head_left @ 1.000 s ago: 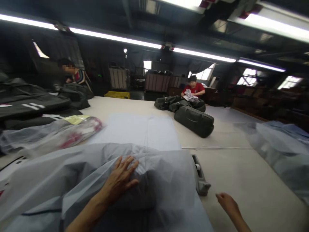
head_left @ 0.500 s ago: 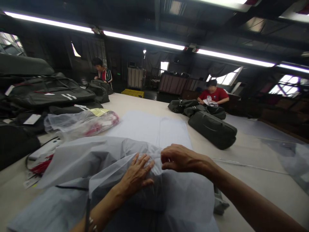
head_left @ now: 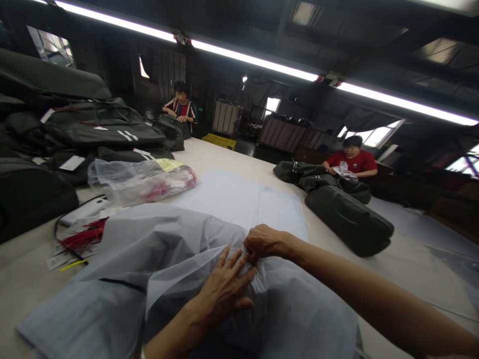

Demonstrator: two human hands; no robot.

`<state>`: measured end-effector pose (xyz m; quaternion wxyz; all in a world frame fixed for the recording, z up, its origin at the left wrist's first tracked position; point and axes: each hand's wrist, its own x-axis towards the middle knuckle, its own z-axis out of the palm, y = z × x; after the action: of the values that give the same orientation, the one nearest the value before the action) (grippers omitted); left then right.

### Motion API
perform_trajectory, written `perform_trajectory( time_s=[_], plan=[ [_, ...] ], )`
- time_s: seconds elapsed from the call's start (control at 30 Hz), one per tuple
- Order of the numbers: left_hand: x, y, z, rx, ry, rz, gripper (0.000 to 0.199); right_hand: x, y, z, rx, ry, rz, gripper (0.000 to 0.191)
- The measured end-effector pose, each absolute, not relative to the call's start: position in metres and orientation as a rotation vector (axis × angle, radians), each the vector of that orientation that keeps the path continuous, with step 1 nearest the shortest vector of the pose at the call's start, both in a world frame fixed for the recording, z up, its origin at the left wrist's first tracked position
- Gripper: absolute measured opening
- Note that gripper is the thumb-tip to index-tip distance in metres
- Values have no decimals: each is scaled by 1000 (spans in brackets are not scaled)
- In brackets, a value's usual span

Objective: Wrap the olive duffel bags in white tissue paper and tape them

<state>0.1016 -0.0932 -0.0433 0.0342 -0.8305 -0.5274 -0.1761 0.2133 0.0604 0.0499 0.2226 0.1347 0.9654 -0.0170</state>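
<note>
A large translucent grey plastic sheet or bag covers a dark item in front of me; the item's shape is mostly hidden. My left hand lies on the plastic with its fingers spread. Right beside its fingertips, my right hand is closed on gathered plastic, its knuckles up. A dark strap shows at the left part of the plastic.
Dark bags are piled at the left, near a clear bag with red items and red tassels. More dark bags lie at the right. Two people sit across the table.
My right hand has closed on the plastic and sits nearer my left hand, which still rests spread. The view has turned a little to the left.
</note>
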Motion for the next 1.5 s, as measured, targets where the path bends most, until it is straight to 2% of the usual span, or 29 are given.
perform_trajectory(
  time_s=[0.13,0.3,0.4,0.47,0.53,0.6,0.67,0.83,0.97,1.07,1.17,1.3,1.4,1.43,1.5],
  plan=[
    [103,-92,-46,-2566,-1631,-516,73,214,73,44,411,2717,-40,26],
    [102,-92,-49,-2568,-1619,-559,68,228,110,45,654,2788,-179,71],
    [100,-92,-51,-2559,-1608,-589,67,241,126,42,769,2791,-492,95],
    [99,-93,-50,-2544,-1612,-581,67,248,127,36,768,2751,-693,105],
    [100,-94,-48,-2525,-1614,-571,67,253,122,30,807,2714,-724,109],
    [102,-96,-45,-2520,-1596,-563,67,256,110,29,910,2802,-651,105],
    [104,-96,-43,-2522,-1572,-553,67,256,91,31,966,2956,-723,93],
    [107,-97,-43,-2503,-1537,-597,72,250,28,28,877,2921,-1317,49],
    [89,-127,-42,-2548,-1389,-656,60,245,7,15,1056,2779,-1467,47],
    [50,-167,-38,-2548,-1279,-799,40,241,7,15,1183,2789,-1368,47],
    [-12,-210,-36,-2374,-1404,-948,31,232,-1,19,1257,2884,-1140,40],
    [-113,-260,-47,-2091,-1616,-993,28,220,-35,19,1421,3194,-755,41],
    [-188,-291,-65,-1870,-1840,-916,28,211,-78,12,1791,3344,-492,41],
    [-211,-300,-72,-1758,-1951,-870,32,208,-96,7,1968,3301,-501,39],
    [-254,-316,-83,-1516,-2182,-736,44,199,-134,-5,2186,3097,-762,36]
  ],
)
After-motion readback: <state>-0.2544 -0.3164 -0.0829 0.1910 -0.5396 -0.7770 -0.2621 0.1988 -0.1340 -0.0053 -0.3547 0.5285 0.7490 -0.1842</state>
